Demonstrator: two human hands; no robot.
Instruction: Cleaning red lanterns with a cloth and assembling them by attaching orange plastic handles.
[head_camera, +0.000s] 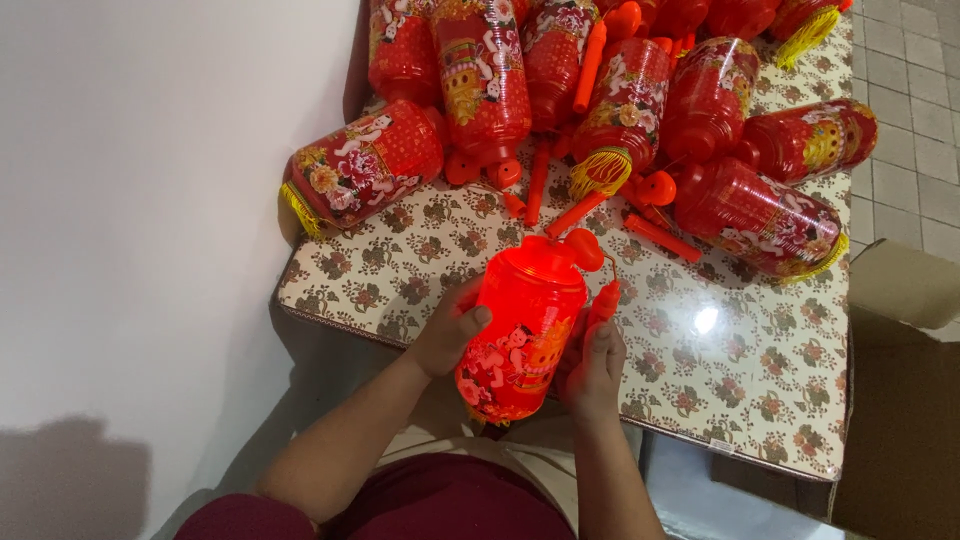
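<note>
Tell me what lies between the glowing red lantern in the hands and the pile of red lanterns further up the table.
In the head view, only bare floral tablecloth separates the glowing red lantern from the pile.

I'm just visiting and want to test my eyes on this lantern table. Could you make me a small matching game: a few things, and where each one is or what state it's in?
Things:
1. glowing lantern
2. left hand
3. cardboard box
4. yellow tassel

Places or states:
A. standing right of the table
B. lit up, held between both hands
C. on the near lantern's left side, thumb across it
D. hanging from an unlit lantern in the pile

Pairs: 1-B, 2-C, 3-A, 4-D
</note>
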